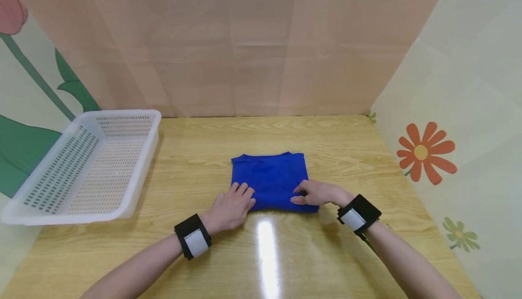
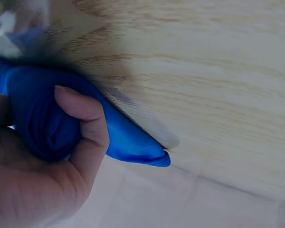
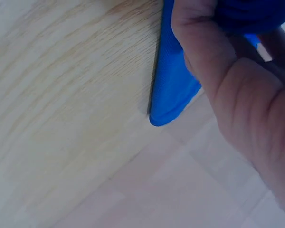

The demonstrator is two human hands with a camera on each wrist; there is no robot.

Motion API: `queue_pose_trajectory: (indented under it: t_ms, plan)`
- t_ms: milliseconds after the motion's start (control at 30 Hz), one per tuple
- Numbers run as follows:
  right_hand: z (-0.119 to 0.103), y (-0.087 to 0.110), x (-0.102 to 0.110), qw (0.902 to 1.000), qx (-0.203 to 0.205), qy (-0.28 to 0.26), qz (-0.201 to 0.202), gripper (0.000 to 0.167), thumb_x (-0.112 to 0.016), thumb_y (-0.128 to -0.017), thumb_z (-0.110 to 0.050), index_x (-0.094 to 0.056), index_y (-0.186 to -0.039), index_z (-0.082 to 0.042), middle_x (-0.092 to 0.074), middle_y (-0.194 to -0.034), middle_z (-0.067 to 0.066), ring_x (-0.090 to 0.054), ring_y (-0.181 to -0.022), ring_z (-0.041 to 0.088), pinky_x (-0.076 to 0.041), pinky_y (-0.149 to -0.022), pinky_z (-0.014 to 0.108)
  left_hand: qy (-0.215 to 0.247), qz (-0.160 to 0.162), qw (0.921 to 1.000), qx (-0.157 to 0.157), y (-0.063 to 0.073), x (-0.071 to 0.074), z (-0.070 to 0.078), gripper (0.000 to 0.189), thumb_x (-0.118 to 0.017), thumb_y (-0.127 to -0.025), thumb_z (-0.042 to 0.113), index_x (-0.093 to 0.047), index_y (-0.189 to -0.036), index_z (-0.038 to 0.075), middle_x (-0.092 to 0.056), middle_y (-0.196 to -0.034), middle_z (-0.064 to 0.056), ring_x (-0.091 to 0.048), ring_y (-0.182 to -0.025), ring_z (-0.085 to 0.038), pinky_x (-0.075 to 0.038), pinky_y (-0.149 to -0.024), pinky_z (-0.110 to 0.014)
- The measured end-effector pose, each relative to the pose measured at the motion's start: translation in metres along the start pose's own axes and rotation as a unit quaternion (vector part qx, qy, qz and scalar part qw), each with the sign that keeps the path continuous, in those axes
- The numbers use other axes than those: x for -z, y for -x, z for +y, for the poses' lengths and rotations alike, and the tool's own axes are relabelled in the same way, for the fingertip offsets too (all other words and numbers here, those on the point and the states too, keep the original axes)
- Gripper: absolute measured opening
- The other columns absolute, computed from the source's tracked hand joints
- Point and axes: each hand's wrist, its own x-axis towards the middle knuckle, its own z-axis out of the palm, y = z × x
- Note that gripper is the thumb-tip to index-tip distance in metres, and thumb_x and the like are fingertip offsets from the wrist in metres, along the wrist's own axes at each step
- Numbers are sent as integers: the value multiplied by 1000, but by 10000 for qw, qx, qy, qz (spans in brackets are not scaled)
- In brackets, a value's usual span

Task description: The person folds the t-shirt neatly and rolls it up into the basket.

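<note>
A blue cloth (image 1: 271,172) lies flat on the wooden table, its near edge rolled up into a thick roll. At the left end of that roll, my left hand (image 1: 232,206) grips it with bent fingers. The left wrist view shows the spiral end of the roll (image 2: 52,128) between thumb and fingers. On the right end, my right hand (image 1: 316,193) pinches the roll between thumb and fingers. Seen from the right wrist, a flat corner of the cloth (image 3: 173,90) extends past the hand (image 3: 247,90). The far edge has a small raised point near each side.
A white perforated plastic basket (image 1: 140,172) stands at the left of the table (image 1: 195,140). Behind the table hangs a pinkish covering (image 1: 261,63). A wall with painted flowers (image 1: 426,151) borders the right side. Black bands (image 1: 193,235) circle both wrists.
</note>
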Motion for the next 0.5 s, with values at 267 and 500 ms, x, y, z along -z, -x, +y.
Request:
queue_pose_trajectory:
  t_ms: [267,500]
  plan:
    - [-11,25,-33,9666,-41,1116,2306,45,-70,-95,-35,-64,-125,-2,-68,-117,15,-65,-107,32,-54,-92,50,378,-264,9987,234,-6,2,-1,27,-37,-110,32,-56,-114,13,-47,-104,-4,-41,-92,-21,-36,-55,-27]
    - [-10,27,-50,9258,654,2186,3014,41,-82,-85,-28,-69,-120,-10,-66,-112,5,-60,-104,22,-58,-84,39,466,-381,9979,252,-11,5,-6,29,-36,-110,32,-58,-114,13,-48,-106,-5,-43,-95,-23,-38,-57,-29]
